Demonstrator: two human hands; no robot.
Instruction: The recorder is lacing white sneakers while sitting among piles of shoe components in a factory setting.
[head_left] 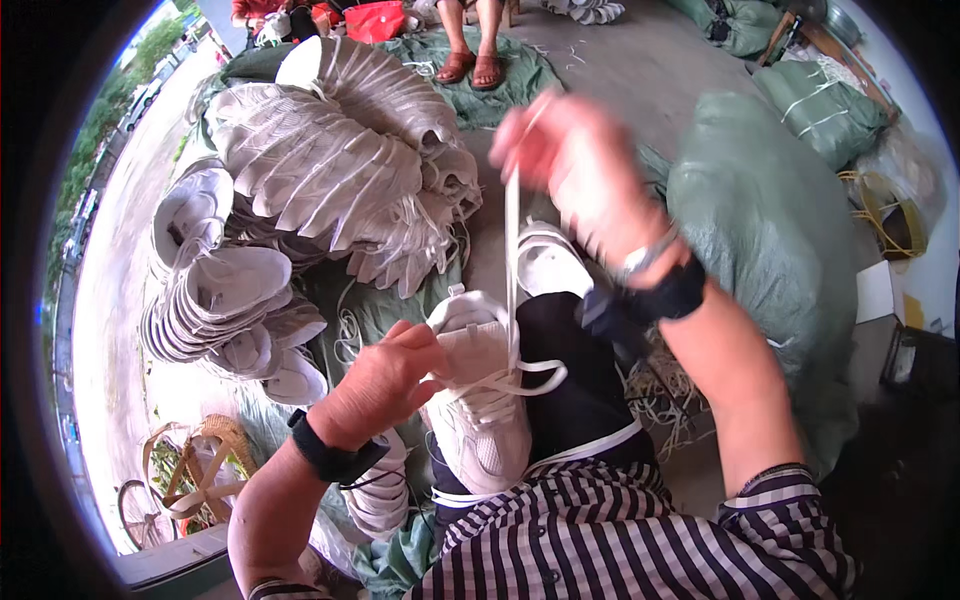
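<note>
A white shoe upper (480, 440) rests on my lap, its toe toward me and its heel loop away from me. My left hand (395, 372) is closed on its left edge beside the tongue (478, 352). A white shoelace (513, 250) runs from the eyelets straight up to my right hand (575, 165), raised well above the shoe. That hand is smeared by motion, but its fingers are pinched around the lace. A loose loop of lace lies over the right side of the upper. Black bands with small devices circle both my wrists.
Bundled white shoe uppers (320, 160) lie at the far left, with nested stacks (215, 305) nearer me. Another upper (548, 262) sits beyond my lap. A big green sack (760, 250) stands at right, near loose laces (665, 400). Another person's sandalled feet (470, 70) are ahead.
</note>
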